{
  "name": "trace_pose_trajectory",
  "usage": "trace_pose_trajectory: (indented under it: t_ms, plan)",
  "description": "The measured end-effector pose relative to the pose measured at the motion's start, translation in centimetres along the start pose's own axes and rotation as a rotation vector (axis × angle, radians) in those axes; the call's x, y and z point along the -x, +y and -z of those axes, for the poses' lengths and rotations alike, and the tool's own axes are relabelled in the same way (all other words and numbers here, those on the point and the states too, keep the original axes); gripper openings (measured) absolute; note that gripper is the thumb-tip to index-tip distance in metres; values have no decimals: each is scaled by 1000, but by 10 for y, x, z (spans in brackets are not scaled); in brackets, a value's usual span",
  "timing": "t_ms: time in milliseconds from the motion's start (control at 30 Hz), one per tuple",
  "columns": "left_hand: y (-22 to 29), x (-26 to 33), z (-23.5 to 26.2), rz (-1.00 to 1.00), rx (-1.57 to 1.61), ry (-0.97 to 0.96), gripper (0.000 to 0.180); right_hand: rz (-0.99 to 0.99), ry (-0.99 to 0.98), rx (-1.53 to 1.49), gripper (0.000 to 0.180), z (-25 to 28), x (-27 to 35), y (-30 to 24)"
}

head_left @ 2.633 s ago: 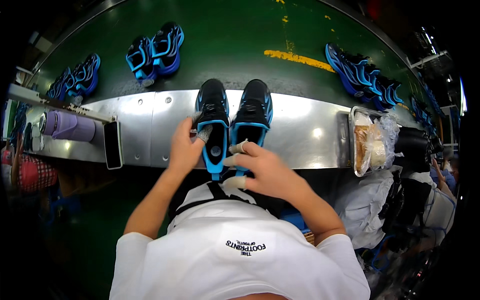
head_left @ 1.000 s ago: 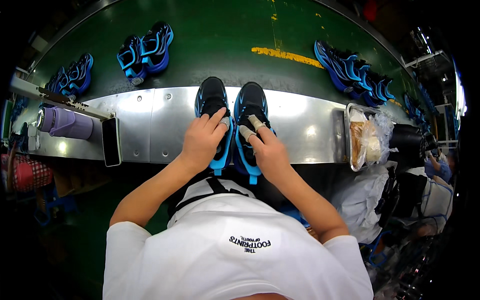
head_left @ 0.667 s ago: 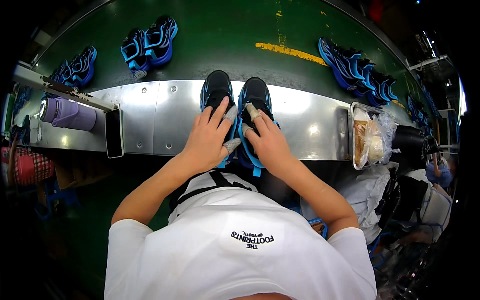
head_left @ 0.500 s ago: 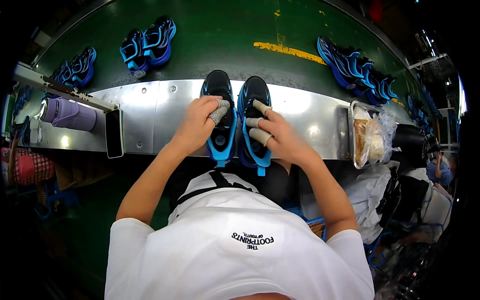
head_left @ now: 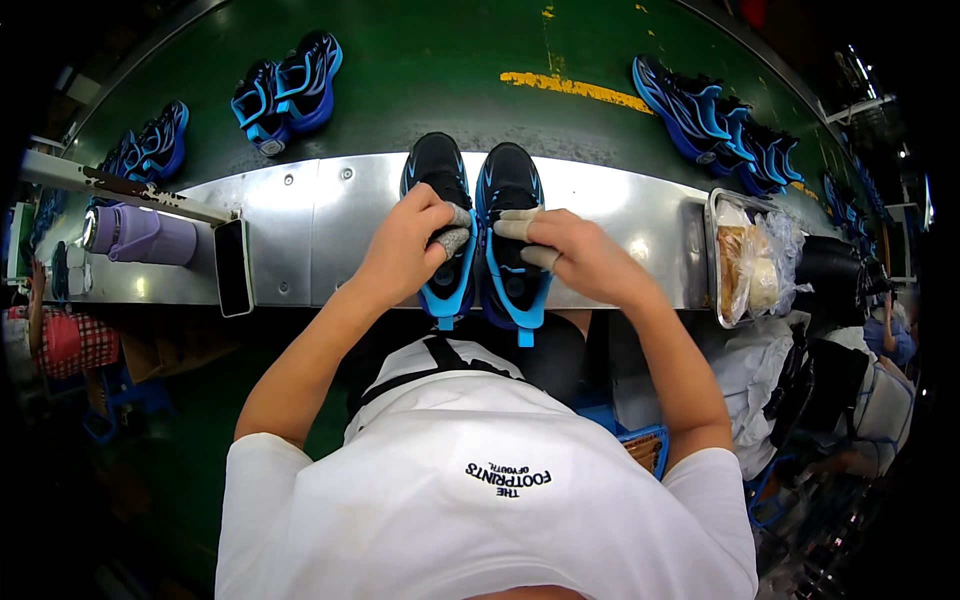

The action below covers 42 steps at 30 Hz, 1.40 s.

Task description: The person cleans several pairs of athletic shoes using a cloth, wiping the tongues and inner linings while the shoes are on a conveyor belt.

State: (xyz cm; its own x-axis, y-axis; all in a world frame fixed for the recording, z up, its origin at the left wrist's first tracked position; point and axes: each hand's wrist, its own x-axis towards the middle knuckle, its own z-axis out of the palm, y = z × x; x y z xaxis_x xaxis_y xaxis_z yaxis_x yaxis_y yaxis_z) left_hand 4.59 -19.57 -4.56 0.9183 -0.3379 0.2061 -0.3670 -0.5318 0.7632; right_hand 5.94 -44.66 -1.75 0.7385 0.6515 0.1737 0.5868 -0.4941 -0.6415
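Two black sneakers with bright blue trim stand side by side on the metal ledge, toes pointing away from me. My left hand is closed at the throat of the left sneaker, its fingers bent over the lacing and the inner collar edge. On the right sneaker, my right hand has its fingers drawn together at the tongue and collar. Pale fabric covers wrap several fingers of both hands. The fingers partly hide the laces and tongues. Blue heel loops hang past the ledge's near edge.
Beyond the metal ledge lies a green belt carrying a sneaker pair and more sneakers at right. A purple bottle and a phone are at left. A tray with bagged items sits right.
My right hand's fingers, spread over the right sneaker before, have come together at its tongue. The left fingers have shifted slightly at the left sneaker's throat. The view has moved a little.
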Motion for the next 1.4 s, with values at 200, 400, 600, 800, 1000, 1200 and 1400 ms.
trace_pose_trajectory:
  t_ms: [200, 400, 600, 800, 1000, 1200, 1400]
  plan:
    - [7, -2, 7, 40, -44, -83, 26, -154, 81, 147, 30, -10, 0, -18]
    - [2, 1, 4, -26, -19, -52, 24, -122, -56, 48, 25, 9, -6, -8]
    - [7, 5, -12, 55, 37, 138, 23, -303, -74, 442, 26, 3, -4, -16]
    - [8, 1, -9, 110, 19, 82, 28, -196, -36, -38, 22, 26, -5, -10]
    - [10, 0, -3, 133, 171, -1, 30, -130, 75, 224, 38, -3, -3, 1]
    - [21, -6, -11, 137, -7, 117, 30, -228, -93, -69, 39, 30, -6, -7]
    - [10, -7, -4, 197, 170, -44, 37, -14, -21, 65, 35, 9, 3, 9]
